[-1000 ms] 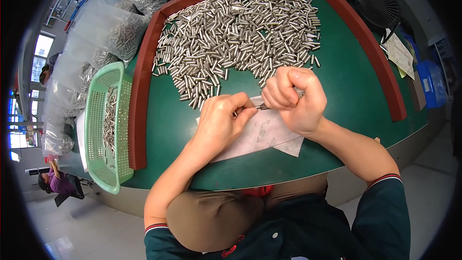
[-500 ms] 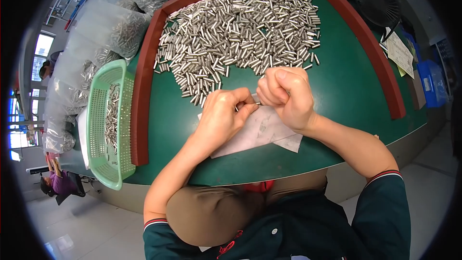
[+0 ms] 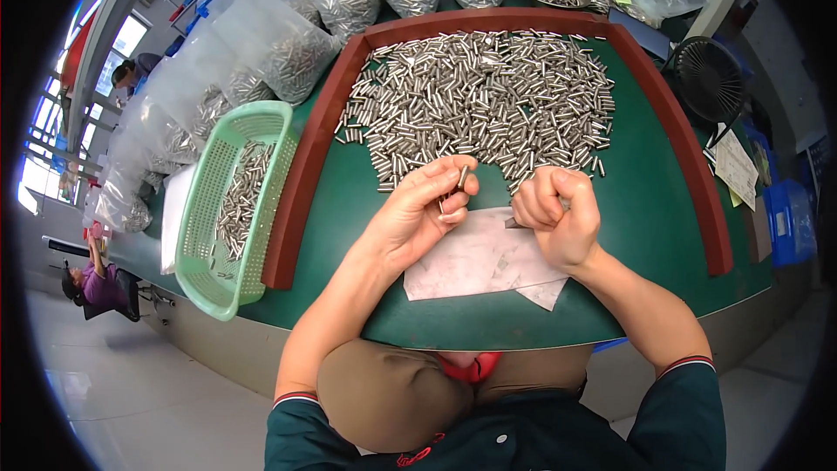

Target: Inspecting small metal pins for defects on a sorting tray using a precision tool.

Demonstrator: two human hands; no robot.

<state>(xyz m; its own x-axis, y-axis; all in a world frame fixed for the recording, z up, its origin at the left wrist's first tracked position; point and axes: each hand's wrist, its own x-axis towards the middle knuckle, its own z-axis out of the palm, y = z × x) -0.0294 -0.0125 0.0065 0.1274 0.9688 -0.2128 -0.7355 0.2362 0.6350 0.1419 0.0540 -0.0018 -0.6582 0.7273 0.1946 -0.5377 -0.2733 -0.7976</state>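
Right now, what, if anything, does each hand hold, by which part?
The left hand holds small metal pins by their sides in its curled fingers. The right hand grips a grey thing; its end shows, the held part is hidden.

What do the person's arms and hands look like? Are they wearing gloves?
No gloves! The left hand and right hand are both bare, and I can't see any rings or a watch. The forearms are bare too. Higher up are short, dark green-blue sleeves, with thin red and white stripes around their edges.
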